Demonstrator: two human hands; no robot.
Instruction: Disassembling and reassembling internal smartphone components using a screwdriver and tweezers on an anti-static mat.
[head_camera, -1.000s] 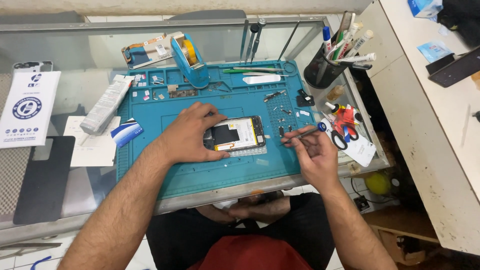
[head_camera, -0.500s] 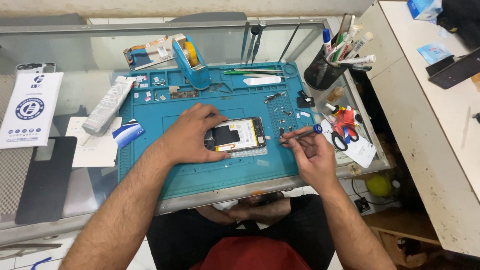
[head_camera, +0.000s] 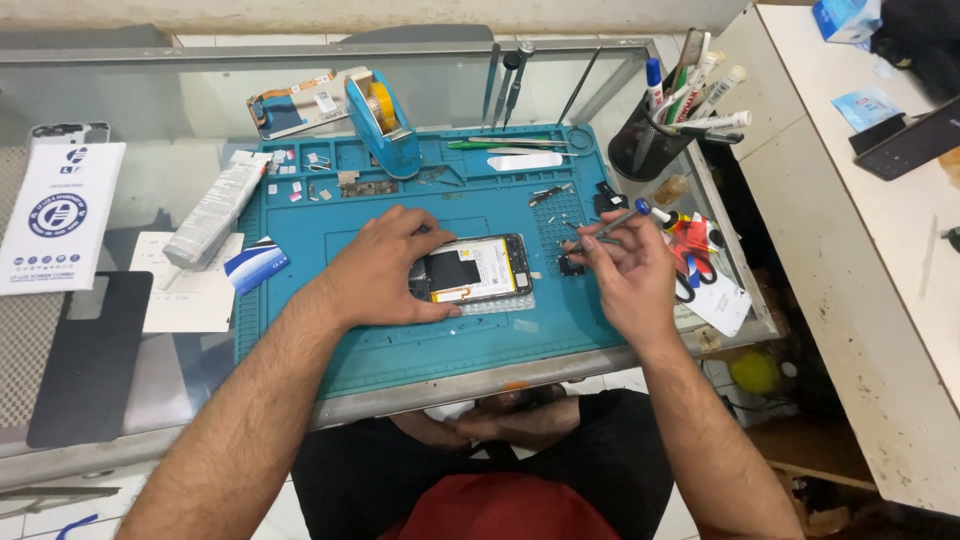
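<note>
Two hands work: my left hand lies spread on the phone, steadying it; my right hand pinches a screwdriver.

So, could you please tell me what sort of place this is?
Most likely a phone repair bench: an opened smartphone with its battery exposed lies on a teal silicone repair mat under the left hand, while the right hand holds a thin blue-capped screwdriver.

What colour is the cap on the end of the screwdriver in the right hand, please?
Blue, on the screwdriver in the right hand; head view.
</note>
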